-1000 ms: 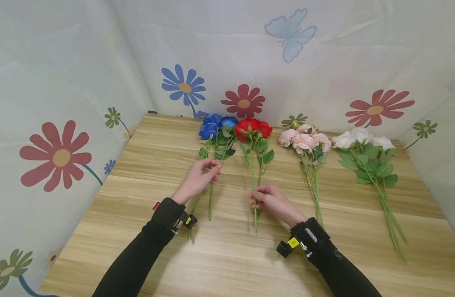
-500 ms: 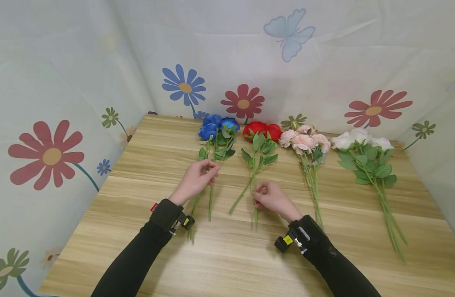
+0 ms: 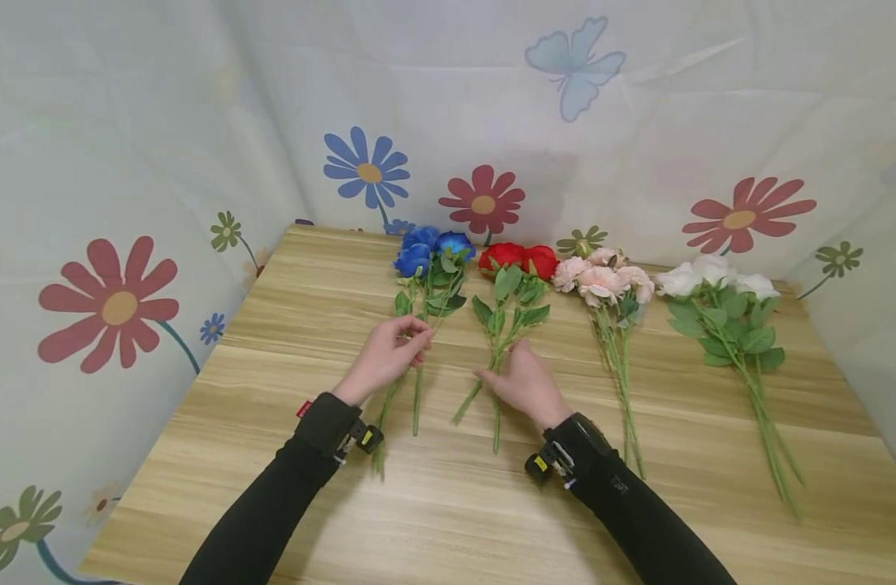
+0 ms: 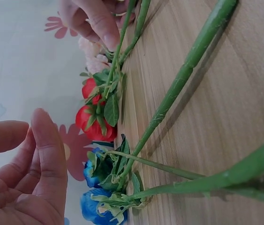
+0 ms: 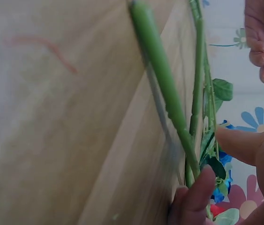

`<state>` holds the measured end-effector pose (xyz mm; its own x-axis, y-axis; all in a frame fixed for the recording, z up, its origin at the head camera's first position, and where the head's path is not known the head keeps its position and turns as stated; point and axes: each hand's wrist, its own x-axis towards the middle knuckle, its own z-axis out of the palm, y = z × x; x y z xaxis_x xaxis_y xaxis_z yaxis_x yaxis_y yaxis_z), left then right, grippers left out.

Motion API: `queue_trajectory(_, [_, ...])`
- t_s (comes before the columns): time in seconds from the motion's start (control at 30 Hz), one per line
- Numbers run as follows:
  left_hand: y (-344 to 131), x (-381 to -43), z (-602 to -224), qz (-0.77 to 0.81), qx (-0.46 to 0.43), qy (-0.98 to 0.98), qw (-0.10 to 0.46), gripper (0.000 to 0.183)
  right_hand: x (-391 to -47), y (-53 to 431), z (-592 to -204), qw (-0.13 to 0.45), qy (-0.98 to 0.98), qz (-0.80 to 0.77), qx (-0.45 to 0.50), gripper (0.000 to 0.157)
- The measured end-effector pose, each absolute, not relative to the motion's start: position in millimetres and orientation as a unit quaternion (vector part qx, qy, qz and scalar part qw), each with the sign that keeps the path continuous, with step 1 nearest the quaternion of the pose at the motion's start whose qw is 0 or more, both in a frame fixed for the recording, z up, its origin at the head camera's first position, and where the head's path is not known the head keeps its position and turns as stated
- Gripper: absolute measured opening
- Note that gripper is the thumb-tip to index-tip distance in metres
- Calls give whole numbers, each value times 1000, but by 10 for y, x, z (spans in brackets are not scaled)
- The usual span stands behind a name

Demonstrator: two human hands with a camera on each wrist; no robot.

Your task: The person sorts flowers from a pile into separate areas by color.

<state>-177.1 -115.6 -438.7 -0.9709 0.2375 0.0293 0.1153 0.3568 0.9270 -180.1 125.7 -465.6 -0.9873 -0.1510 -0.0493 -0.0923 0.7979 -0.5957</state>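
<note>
My left hand point(image 3: 384, 355) hovers over the stems of the blue flowers point(image 3: 413, 260); its thumb and fingertips come close together with nothing between them in the left wrist view. The blue flowers lie with leafy green stems toward me. Right of them are two red flowers point(image 3: 502, 255), their stems crossing in an X below the leaves. My right hand point(image 3: 531, 386) is at that crossing, thumb stretched over the stems and fingers on the right side. In the right wrist view a green stem point(image 5: 162, 75) runs between the spread thumb and fingers.
To the right lie a pink bunch point(image 3: 601, 282), close beside the red blooms, and a white bunch point(image 3: 681, 279) with broad leaves. All rest on a wood-grain table point(image 3: 433, 520). A pale flower-printed curtain point(image 3: 601, 162) stands behind the table and at its sides.
One red stem has swung down to the left, so the two now cross. The right hand's pinch has loosened and it has moved slightly up the stems. My left hand stays almost still.
</note>
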Motion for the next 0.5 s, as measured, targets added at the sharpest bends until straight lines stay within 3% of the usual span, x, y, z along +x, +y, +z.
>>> queue_trajectory(0.1, [-1157,-1772,-4391,552,109,825,55,30,-1827,1226,-4654,32,953,-294,-63,66])
queue_trajectory(0.33, [-1167,-1776,-4405,553,107,824,61,31,-1874,1253,-4635,53,956,-284,-51,33])
queue_trajectory(0.5, [-1181,-1788,-4427,555,102,823,64,30,-1890,1295,-4621,72,954,-286,-47,30])
